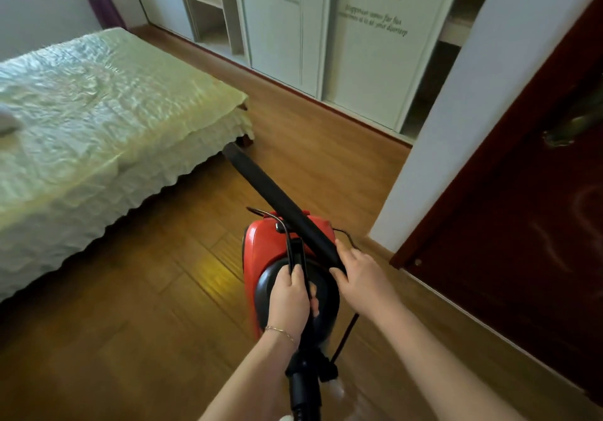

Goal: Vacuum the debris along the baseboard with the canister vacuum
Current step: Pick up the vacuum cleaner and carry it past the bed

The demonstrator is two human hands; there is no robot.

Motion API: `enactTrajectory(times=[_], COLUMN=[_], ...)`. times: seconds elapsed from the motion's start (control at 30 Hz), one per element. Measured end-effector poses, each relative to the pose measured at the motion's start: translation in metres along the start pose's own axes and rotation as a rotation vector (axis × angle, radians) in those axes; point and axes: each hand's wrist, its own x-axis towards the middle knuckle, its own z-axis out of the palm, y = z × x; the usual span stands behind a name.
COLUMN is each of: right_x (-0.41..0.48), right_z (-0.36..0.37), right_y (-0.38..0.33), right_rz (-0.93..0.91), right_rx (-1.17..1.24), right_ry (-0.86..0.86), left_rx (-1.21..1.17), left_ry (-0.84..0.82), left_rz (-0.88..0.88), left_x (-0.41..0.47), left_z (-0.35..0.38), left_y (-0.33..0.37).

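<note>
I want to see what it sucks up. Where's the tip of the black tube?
The black tube points away from the red vacuum; its tip is mid-frame in the head view, right beside the bed corner.

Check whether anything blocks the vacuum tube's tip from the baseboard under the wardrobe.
Nothing visible does. The black tube, held by the right hand, ends beside the bed corner; only bare wood floor lies between its tip and the wardrobe baseboard.

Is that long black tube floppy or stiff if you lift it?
Probably stiff: the black tube runs straight though the right hand grips only its near end. Likely light too, since one hand seems to carry it. Its smooth surface might slip.
</note>
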Motion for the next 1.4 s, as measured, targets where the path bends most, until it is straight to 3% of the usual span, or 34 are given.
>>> enactTrajectory(times=[0.23,0.6,0.9,1.2,1.4], right_x=[0.112,0.313,0.504,0.708,0.823], right_z=[-0.023,-0.064,-0.116,-0.144,-0.172], right_y=[-0.040,-0.021,-0.030,-0.042,-0.070], right_rz=[-0.049,-0.096,-0.186,-0.099,-0.079], right_rx=[0.020,0.066,-0.050,-0.105,-0.079], right_ry=[-0.013,-0.048,0.049,0.007,0.092], left_rx=[0.021,0.063,-0.047,-0.081,-0.033], left_ry=[0.029,0.065,0.061,-0.011,-0.084], left_rz=[0.026,0.005,0.000,-0.057,-0.010], left_x=[0.079,0.239,0.393,0.595,0.697], left_z=[-0.021,0.011,0.027,0.019,0.009], left_y=[0.064,0.171,0.276,0.385,0.465])
